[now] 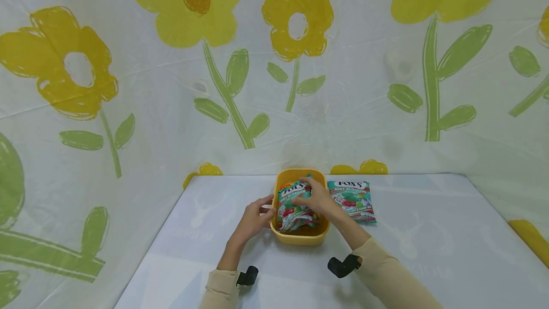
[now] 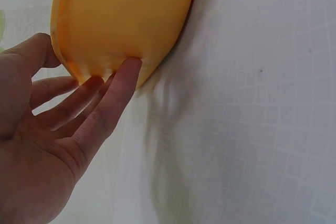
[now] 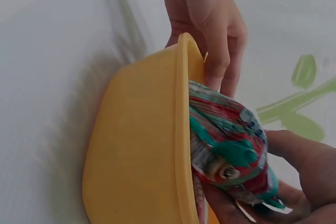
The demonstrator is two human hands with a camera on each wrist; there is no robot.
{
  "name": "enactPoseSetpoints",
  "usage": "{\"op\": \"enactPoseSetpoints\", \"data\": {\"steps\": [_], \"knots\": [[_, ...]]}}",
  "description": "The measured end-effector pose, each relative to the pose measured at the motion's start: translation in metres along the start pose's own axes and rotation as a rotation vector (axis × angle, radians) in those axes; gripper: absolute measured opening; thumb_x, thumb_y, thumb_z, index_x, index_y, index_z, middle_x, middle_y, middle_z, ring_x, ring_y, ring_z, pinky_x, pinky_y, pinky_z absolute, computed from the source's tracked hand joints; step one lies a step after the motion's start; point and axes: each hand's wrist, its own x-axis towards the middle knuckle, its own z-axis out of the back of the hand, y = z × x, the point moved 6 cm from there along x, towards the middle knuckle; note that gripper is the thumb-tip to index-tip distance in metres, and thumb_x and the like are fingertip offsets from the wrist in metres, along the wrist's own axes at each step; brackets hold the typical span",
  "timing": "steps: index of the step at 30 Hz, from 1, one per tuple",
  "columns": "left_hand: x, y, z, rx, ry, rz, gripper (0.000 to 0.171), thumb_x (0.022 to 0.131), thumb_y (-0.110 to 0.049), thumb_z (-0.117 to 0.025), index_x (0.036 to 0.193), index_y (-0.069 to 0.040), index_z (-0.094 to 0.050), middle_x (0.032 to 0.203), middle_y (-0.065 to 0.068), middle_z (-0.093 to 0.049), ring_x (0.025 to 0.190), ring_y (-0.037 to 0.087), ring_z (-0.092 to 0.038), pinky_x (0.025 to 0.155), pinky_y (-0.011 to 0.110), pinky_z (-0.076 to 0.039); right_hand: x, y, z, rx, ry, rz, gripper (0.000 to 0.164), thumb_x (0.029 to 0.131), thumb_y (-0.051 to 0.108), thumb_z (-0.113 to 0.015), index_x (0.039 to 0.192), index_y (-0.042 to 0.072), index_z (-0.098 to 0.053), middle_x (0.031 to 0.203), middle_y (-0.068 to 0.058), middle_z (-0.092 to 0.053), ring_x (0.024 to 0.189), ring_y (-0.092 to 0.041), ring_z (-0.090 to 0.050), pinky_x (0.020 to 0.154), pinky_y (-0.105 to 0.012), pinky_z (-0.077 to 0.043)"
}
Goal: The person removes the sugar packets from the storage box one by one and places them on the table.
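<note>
A yellow plastic box (image 1: 300,240) stands on the table. My left hand (image 1: 253,218) holds its left side; in the left wrist view the fingers (image 2: 105,114) lie against the outer wall, with the thumb at the rim. My right hand (image 1: 318,199) reaches over the box and grips a green and red Fox's Mint Blossom candy bag (image 1: 292,209). The right wrist view shows this crinkled bag (image 3: 226,145) at the box opening, between thumb and fingers. Part of the bag's lower end is hidden by the box wall.
Another Fox's Mint Blossom candy bag (image 1: 353,204) lies flat on the table just right of the box. Something orange (image 1: 285,186) shows inside the box near its back. A white curtain with yellow flowers (image 1: 364,85) hangs behind the pale table (image 1: 420,252).
</note>
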Motion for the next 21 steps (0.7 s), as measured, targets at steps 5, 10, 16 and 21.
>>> {"op": "enactPoseSetpoints", "data": {"steps": [5, 10, 16, 21], "knots": [[0.0, 0.001, 0.0, 0.005, -0.003, 0.01, 0.05, 0.097, -0.017, -0.06, 0.143, -0.003, -0.048, 0.13, 0.022, -0.06, 0.111, 0.035, -0.065, 0.062, 0.026, -0.062, -0.005, 0.002, 0.004, -0.004, 0.023, 0.019, 0.069, 0.086, 0.025, -0.075, 0.147, 0.014, -0.043, 0.139, -0.015, -0.054, 0.116, -0.031, -0.056, 0.102, -0.054, -0.049], [0.0, 0.001, 0.0, 0.018, -0.001, 0.019, 0.051, 0.097, -0.018, -0.06, 0.144, -0.004, -0.048, 0.131, 0.021, -0.059, 0.111, 0.035, -0.065, 0.063, 0.026, -0.062, -0.009, 0.003, 0.003, -0.094, 0.012, 0.027, 0.07, 0.085, 0.021, -0.076, 0.147, 0.01, -0.043, 0.141, -0.016, -0.054, 0.121, -0.034, -0.057, 0.101, -0.054, -0.05], [-0.002, -0.004, 0.001, 0.002, 0.002, 0.001, 0.05, 0.097, -0.017, -0.059, 0.144, -0.001, -0.047, 0.13, 0.024, -0.059, 0.111, 0.036, -0.065, 0.063, 0.027, -0.062, -0.01, 0.007, 0.001, -0.118, -0.017, 0.091, 0.069, 0.085, 0.012, -0.075, 0.146, 0.007, -0.044, 0.146, -0.016, -0.051, 0.131, -0.037, -0.05, 0.11, -0.058, -0.041], [-0.001, -0.003, -0.001, 0.004, -0.007, 0.001, 0.05, 0.097, -0.016, -0.059, 0.144, -0.001, -0.047, 0.131, 0.024, -0.059, 0.111, 0.037, -0.065, 0.062, 0.027, -0.062, -0.009, 0.002, 0.005, -0.04, 0.019, 0.108, 0.064, 0.087, 0.01, -0.073, 0.145, 0.011, -0.046, 0.149, -0.015, -0.047, 0.134, -0.038, -0.046, 0.109, -0.057, -0.042]]}}
